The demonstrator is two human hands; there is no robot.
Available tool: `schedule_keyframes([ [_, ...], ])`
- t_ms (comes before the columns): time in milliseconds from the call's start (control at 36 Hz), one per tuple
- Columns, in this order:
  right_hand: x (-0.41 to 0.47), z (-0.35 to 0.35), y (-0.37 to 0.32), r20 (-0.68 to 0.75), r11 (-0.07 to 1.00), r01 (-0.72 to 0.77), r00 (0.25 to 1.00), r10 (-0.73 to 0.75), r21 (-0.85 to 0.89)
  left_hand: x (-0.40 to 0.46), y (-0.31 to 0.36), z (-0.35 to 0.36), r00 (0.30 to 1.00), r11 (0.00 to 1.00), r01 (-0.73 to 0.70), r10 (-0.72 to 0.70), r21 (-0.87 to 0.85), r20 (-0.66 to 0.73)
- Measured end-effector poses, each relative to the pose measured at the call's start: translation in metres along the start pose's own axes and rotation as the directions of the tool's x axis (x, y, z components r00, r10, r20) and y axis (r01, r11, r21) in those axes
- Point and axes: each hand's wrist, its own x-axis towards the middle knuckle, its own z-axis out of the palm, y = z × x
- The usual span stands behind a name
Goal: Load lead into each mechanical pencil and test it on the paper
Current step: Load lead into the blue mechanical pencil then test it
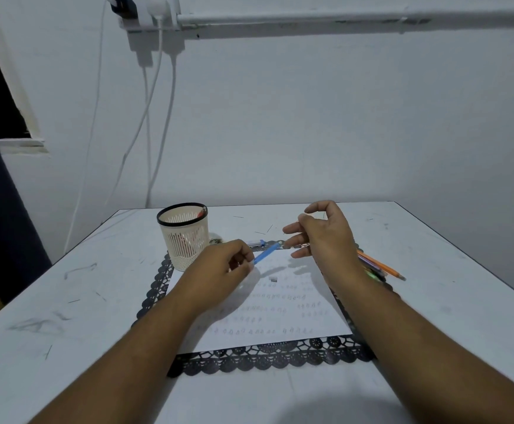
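Now we are holding a blue pencil (266,254) in our left hand (219,270), fingers curling round its lower end so the barrel is slanting up and to the right above the paper (280,316). Our right hand (323,237) is hovering just beyond the pencil's upper end, thumb and forefinger pinching together near the top; whether a lead is sitting in that grip we cannot tell, since it is too thin to show. The paper is lying on a black lace mat (265,359) on the counter (433,270), rows of small pencil marks covering it. More pencils (381,266) are lying at the mat's right edge, partly under our right wrist. A cream basket (183,237) is standing at the mat's far left corner.
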Motion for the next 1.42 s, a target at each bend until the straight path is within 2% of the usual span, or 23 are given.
schedule_keyframes([
  [194, -0.003, 0.003, 0.001, 0.036, 0.997, 0.058, 0.998, -0.056, -0.044, 0.001, 0.001, 0.001, 0.998, 0.994, 0.025, -0.03, -0.109, -0.049],
  [833, -0.012, 0.007, 0.004, 0.055, 0.992, 0.09, 0.995, -0.085, -0.084, 0.001, 0.004, 0.001, 0.996, 0.986, 0.055, -0.066, -0.158, -0.066],
  [1417, -0.013, 0.009, 0.003, 0.031, 0.997, 0.08, 0.996, -0.079, -0.007, 0.001, 0.004, 0.001, 0.996, 0.98, 0.046, -0.06, -0.192, -0.067],
])
